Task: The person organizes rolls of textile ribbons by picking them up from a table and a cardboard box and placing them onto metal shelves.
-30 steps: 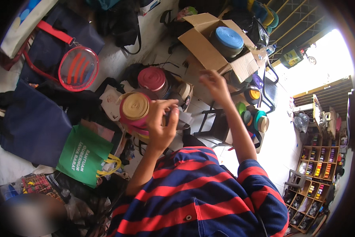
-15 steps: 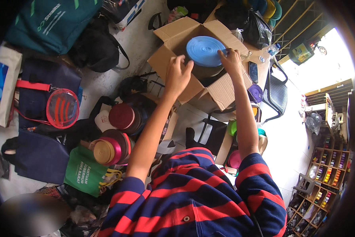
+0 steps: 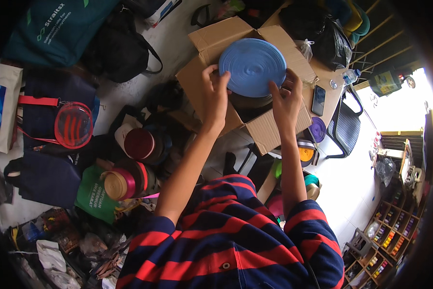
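In the head view, both my hands are on a wide blue roll [image 3: 252, 67] of flat, tightly wound strip, whose spiral face is turned up toward me. My left hand [image 3: 215, 98] has its left edge, thumb at the rim and fingers curled beside it; my right hand [image 3: 288, 98] has the lower right edge, thumb against the face and fingers bent around the side. Both grips are closed on the roll, which I hold at the mouth of an open cardboard box [image 3: 270, 135] with its flaps spread. Something dark lies under it; I cannot tell whether the two touch. Beyond the box's right side, a phone [image 3: 318, 99] lies on a tan tabletop [image 3: 322, 78], near a clear bottle [image 3: 351, 75]. Below the phone are a purple roll [image 3: 317, 129] and an orange roll [image 3: 305, 154], with a black chair [image 3: 344, 127] to their right. Left of my left forearm, a dark red roll [image 3: 139, 143] stands above a tan roll [image 3: 115, 185], near a green bag [image 3: 97, 195].
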Available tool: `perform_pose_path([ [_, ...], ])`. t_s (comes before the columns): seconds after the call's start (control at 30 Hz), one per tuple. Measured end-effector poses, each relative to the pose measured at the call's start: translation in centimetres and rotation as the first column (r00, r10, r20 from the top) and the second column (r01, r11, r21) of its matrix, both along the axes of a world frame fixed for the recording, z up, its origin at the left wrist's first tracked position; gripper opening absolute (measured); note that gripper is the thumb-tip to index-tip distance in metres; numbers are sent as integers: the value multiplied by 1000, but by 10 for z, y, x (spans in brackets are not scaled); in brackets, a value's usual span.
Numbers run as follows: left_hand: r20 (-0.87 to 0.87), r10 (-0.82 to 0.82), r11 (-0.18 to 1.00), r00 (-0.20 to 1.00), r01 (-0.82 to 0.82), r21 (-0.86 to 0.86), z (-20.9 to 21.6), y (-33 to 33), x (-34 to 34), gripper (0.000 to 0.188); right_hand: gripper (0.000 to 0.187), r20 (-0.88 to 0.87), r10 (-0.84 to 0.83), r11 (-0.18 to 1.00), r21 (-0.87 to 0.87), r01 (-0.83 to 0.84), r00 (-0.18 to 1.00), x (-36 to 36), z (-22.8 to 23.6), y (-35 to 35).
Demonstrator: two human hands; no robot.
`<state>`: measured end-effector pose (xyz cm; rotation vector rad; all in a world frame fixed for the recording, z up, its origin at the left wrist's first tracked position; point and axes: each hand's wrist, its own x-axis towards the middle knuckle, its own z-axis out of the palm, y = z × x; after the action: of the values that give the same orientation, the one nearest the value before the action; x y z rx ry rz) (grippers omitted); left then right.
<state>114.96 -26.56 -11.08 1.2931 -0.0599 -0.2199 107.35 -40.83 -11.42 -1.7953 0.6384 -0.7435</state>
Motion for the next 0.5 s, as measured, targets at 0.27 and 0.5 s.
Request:
perform_pose_path([
  [0.27,-376,-5,897,927,-162,-412,16,66,-25,43,32,492,438,843,67,-534,752,-35,3,53],
  [0.5,-434,79,906,897,-247,-344,-8,128,-48,42,45,-94,-59,917,-398,17,994,14,-36,-19],
])
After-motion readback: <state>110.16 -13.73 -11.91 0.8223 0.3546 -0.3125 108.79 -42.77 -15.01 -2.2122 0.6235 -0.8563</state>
